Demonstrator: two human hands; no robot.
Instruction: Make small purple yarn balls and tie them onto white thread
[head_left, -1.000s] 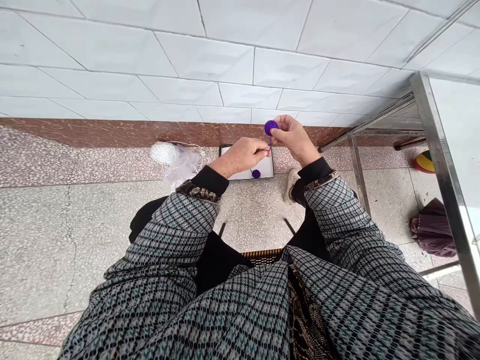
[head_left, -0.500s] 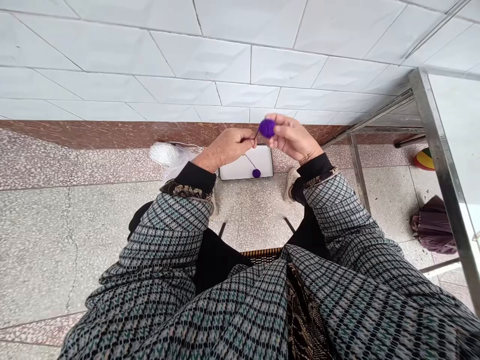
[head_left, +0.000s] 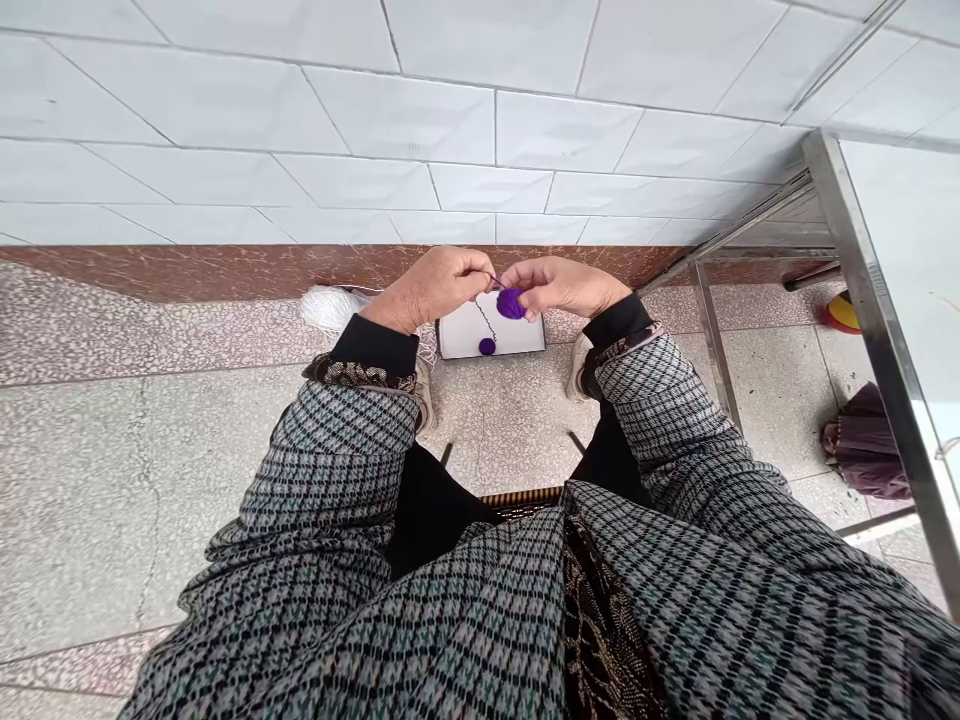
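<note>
My right hand [head_left: 559,285] grips a small purple yarn ball [head_left: 511,303] between thumb and fingers. My left hand [head_left: 439,283] is closed in a pinch on the purple strand [head_left: 489,322] just left of the ball. The strand drops to a second, smaller purple ball [head_left: 487,346] lying on a white box [head_left: 525,335] on the floor by the wall. Both hands are held close together above the box. My checked sleeves fill the lower part of the view.
A bundle of white yarn [head_left: 328,305] lies on the floor left of the box. A metal table frame [head_left: 862,300] stands at the right, with a folded dark umbrella [head_left: 862,445] and a coloured toy [head_left: 844,313] under it. My shoe [head_left: 579,365] rests near the box.
Both hands have dropped lower and come closer together. The purple ball has moved down and left with my right hand, from in front of the wall tiles to over the white box.
</note>
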